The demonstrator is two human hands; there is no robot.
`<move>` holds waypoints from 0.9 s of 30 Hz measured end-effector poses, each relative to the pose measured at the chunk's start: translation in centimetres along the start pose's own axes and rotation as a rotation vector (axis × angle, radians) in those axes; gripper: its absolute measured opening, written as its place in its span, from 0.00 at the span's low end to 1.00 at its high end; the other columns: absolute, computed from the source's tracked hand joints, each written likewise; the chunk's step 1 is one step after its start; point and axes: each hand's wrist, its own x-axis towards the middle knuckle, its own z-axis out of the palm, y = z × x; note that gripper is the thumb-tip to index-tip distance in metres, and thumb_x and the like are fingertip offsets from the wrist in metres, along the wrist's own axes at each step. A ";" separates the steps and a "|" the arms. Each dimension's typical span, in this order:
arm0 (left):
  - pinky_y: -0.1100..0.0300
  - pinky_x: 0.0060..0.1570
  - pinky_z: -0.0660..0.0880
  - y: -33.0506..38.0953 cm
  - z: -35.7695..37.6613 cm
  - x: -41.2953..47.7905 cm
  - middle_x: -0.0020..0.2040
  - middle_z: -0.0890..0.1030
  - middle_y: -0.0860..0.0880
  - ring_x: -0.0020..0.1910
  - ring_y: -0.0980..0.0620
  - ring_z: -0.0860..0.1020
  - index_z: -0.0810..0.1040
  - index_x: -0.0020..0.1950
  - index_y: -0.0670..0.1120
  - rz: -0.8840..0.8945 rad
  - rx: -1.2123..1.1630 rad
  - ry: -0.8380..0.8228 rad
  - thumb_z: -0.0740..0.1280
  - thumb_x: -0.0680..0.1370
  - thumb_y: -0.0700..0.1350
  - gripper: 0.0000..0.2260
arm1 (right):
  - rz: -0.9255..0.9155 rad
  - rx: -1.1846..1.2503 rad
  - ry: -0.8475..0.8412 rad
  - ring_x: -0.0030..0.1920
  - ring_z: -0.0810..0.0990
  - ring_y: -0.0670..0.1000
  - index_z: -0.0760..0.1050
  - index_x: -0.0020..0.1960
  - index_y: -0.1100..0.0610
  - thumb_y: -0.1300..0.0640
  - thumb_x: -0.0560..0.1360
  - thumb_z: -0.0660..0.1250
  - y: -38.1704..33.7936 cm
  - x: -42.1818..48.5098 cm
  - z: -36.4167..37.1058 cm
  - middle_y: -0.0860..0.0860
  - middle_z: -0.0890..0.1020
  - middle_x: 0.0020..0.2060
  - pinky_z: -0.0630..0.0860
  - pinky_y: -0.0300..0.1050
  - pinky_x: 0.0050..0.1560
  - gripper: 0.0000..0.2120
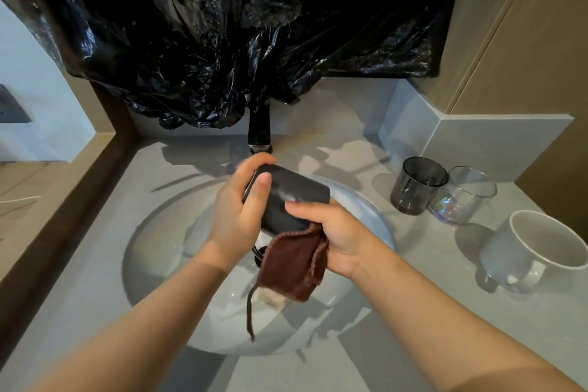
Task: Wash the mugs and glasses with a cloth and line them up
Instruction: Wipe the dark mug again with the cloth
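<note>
While over sink (159, 248), L hand (235, 219): mug (296, 191), R hand (340, 239): cloth (292, 264)

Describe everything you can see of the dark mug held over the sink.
The dark mug looks matte charcoal, probably ceramic, with a pale wet or soapy smear on its side. It is tilted nearly on its side above the sink. The left hand grips its left end; the right hand holds a brown cloth against its lower edge. No handle shows.
</note>
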 end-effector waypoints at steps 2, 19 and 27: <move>0.54 0.59 0.73 0.1 -0.5 0.2 0.57 0.78 0.54 0.58 0.53 0.76 0.72 0.60 0.58 -0.037 -0.006 -0.090 0.57 0.75 0.59 0.16 | -0.045 -0.070 0.031 0.42 0.84 0.52 0.79 0.50 0.59 0.71 0.72 0.64 -0.5 0.0 0.2 0.55 0.85 0.42 0.81 0.45 0.47 0.12; 0.50 0.59 0.75 1.0 -1.4 0.9 0.56 0.79 0.54 0.56 0.53 0.79 0.72 0.59 0.64 -0.365 -0.119 -0.304 0.59 0.74 0.64 0.16 | -0.063 -0.195 0.120 0.38 0.83 0.50 0.79 0.48 0.58 0.72 0.72 0.65 -0.7 0.1 0.2 0.53 0.85 0.38 0.80 0.41 0.39 0.12; 0.52 0.43 0.77 2.0 -0.1 1.1 0.39 0.84 0.48 0.42 0.46 0.82 0.80 0.46 0.50 -0.747 -0.383 -0.056 0.62 0.77 0.58 0.14 | -0.137 -0.867 0.195 0.41 0.82 0.56 0.77 0.49 0.58 0.67 0.71 0.68 0.5 0.5 0.6 0.58 0.83 0.42 0.80 0.50 0.46 0.09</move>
